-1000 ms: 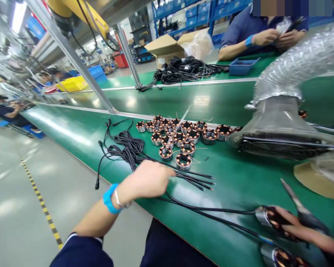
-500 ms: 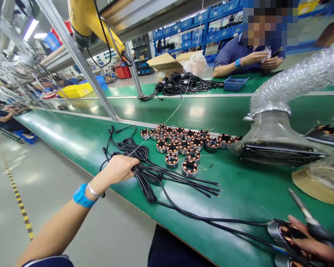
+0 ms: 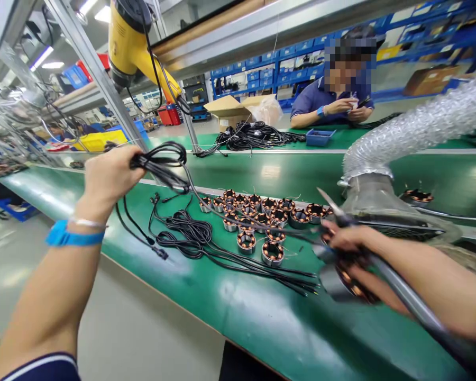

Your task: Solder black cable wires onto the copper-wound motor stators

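My left hand (image 3: 109,177) is raised above the green bench (image 3: 238,312) and closed around a looped black cable (image 3: 162,161). The cable runs down to the right toward my right hand (image 3: 347,241). That hand is closed on a round copper-wound stator (image 3: 343,278), and metal scissors (image 3: 333,206) stick up from the same grip. More black cables (image 3: 194,238) lie coiled on the bench below my left hand. Several copper-wound stators (image 3: 262,217) sit in a cluster behind them.
A silver flexible duct with a fan hood (image 3: 392,159) stands at the right. Across a second green bench a person in a blue shirt (image 3: 333,103) works beside a blue tray (image 3: 319,137), a cable pile (image 3: 249,135) and a cardboard box (image 3: 232,111). A yellow tool (image 3: 130,39) hangs overhead.
My left hand has lifted a looped cable off the bench, up and to the left. My right hand with the stator and scissors has risen and moved left toward the middle.
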The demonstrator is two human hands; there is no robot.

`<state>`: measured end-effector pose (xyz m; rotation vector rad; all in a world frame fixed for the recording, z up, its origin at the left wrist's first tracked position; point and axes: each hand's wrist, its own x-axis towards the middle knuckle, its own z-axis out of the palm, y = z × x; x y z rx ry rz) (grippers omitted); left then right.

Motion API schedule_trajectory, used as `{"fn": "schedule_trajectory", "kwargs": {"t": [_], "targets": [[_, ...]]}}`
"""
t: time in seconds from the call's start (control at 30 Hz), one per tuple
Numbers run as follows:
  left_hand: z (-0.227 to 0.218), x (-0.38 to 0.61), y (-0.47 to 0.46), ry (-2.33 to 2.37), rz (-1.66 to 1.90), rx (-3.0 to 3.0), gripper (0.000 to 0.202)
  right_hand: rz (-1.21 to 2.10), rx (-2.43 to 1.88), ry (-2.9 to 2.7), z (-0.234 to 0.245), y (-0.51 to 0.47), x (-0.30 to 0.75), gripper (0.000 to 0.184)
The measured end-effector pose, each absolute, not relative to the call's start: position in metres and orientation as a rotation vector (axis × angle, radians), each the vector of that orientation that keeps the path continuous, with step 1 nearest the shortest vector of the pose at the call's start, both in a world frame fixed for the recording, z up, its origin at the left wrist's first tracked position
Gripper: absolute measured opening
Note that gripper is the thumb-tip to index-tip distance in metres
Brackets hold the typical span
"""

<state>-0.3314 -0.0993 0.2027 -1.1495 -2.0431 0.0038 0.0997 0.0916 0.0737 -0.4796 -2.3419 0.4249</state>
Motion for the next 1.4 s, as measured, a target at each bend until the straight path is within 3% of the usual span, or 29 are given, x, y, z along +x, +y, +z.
{"fn": "schedule_trajectory", "kwargs": {"t": [0.1, 0.27, 0.43, 0.6, 0.73, 0.83, 0.93, 1.17, 1.3, 1.4], "targets": [[0.208, -0.36, -0.029, -2.177, 0.155, -1.201, 0.035, 0.577, -0.442, -2.639, 0.103, 0.127, 0.048, 0.025], [0.195, -0.376, 0.084, -2.205, 0.073, -1.248, 0.031, 0.219, -0.75, -2.691, 0.117, 0.208, -0.044, 0.043], [0.165, -0.391, 0.156, -2.245, -0.051, -1.216, 0.036, 0.054, -1.01, -2.704, 0.097, 0.281, -0.101, 0.048], [0.09, -0.427, 0.157, -2.457, 0.061, -1.361, 0.051, 0.051, -1.256, -2.782, 0.043, 0.327, -0.116, 0.032], [0.048, -0.455, 0.123, -2.559, 0.122, -1.387, 0.041, 0.097, -1.394, -2.855, 0.014, 0.34, -0.111, 0.03], [0.042, -0.463, 0.102, -2.625, 0.084, -1.351, 0.038, 0.078, -1.438, -2.874, 0.025, 0.339, -0.111, 0.03], [0.048, -0.456, 0.093, -2.7, -0.012, -1.298, 0.044, 0.022, -1.39, -2.894, 0.064, 0.327, -0.112, 0.028], [0.065, -0.394, 0.096, -2.809, -0.324, -1.478, 0.079, -0.069, -1.05, -2.978, 0.151, 0.226, -0.014, 0.029], [0.064, -0.34, 0.104, -2.775, -0.407, -1.737, 0.066, -0.026, -0.6, -2.677, 0.124, 0.15, 0.099, 0.016], [0.058, -0.292, 0.12, -2.66, -0.42, -2.031, 0.05, -0.122, -0.482, -2.35, 0.07, 0.118, 0.162, 0.02]]}}
